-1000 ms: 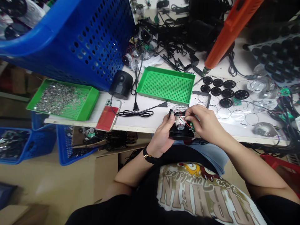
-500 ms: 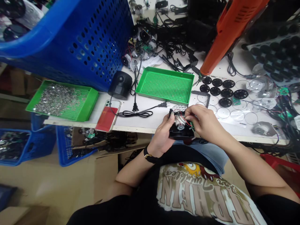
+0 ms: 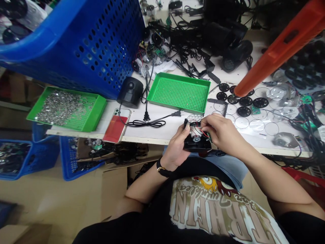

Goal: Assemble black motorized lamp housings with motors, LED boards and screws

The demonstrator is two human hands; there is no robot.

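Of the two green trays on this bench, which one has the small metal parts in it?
The tray at the far left of the view, heaped with small silvery parts. The other green tray, to its right, shows its perforated floor instead.

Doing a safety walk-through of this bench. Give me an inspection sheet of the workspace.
Surface: white bench, heavily covered.
Job's things: black housing with red wires and a green circuit board.
Clutter: blue perforated basket, green mesh tray, green tray of silver parts, phone in a red case, black discs, clear discs.
Hands: left hand grips the housing; right hand is at the wires.
Cables: black power cord on the bench; tangled black cables behind.
Surroundings: blue crates on the floor, cardboard box, orange tool above the discs.
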